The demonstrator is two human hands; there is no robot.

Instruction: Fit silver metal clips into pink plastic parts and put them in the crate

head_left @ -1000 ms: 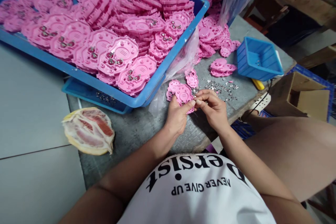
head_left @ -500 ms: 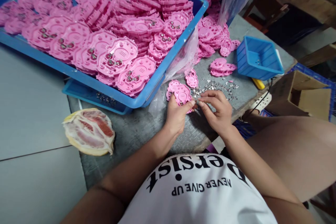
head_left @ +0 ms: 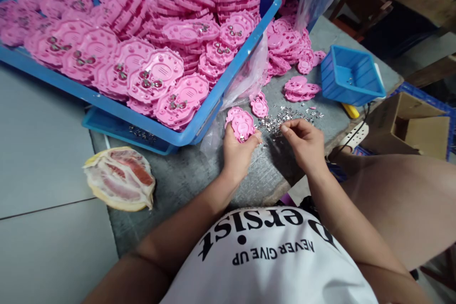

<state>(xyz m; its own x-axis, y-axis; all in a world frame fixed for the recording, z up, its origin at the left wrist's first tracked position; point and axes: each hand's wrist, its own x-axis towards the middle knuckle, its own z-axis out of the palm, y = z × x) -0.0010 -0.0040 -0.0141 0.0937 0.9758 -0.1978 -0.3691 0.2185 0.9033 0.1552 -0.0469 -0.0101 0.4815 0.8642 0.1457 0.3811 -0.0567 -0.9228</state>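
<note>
Tray (head_left: 192,137) runs out of frame at top and left. Pink plate (head_left: 242,125) in left hand (head_left: 238,152), lower edge partly behind the thumb; pink shape behind it half hidden, can't tell if separate. Left hand closed on the plate, over the tabletop (head_left: 188,175), just off the tray corner. Right hand (head_left: 306,142) pinched, thumb to forefinger, other fingers curled, beside loose metal bits (head_left: 272,123). Can't tell if it has one.
</note>
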